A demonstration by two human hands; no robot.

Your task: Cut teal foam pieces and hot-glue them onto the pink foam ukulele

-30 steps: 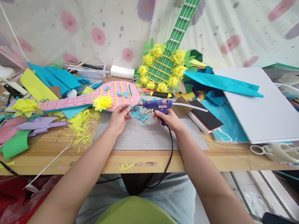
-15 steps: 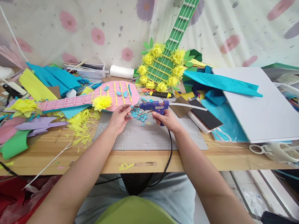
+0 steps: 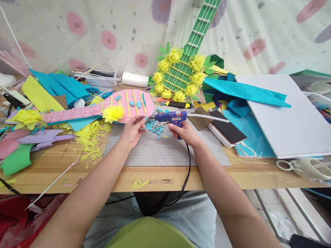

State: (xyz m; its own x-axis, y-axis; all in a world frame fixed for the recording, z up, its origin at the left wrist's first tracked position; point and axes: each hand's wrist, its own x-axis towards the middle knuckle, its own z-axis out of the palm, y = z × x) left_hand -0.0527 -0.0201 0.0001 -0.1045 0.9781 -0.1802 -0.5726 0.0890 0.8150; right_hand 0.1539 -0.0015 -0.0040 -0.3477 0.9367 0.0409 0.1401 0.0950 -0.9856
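My right hand [image 3: 184,131] is wrapped round the handle of a purple glue gun [image 3: 168,117], with a long white glue stick [image 3: 209,117] jutting from its back. The nozzle points left, at the fingertips of my left hand [image 3: 134,130]. Those fingers are pinched on a small blue piece [image 3: 146,118], mostly hidden by them. Just behind my left hand lies a pink paper guitar [image 3: 133,100] with yellow strips, blue bits and a yellow paper flower [image 3: 114,114]. Blue scraps [image 3: 157,129] are scattered on the grey cutting mat [image 3: 163,150] under the glue gun.
A green paper guitar [image 3: 195,38] with yellow flowers leans at the back. Yellow shreds [image 3: 90,137] lie on the left. A black-and-white phone-like slab [image 3: 228,127], a white board [image 3: 286,114] and scissors [image 3: 284,164] are at the right. The gun's black cord [image 3: 188,171] hangs over the edge.
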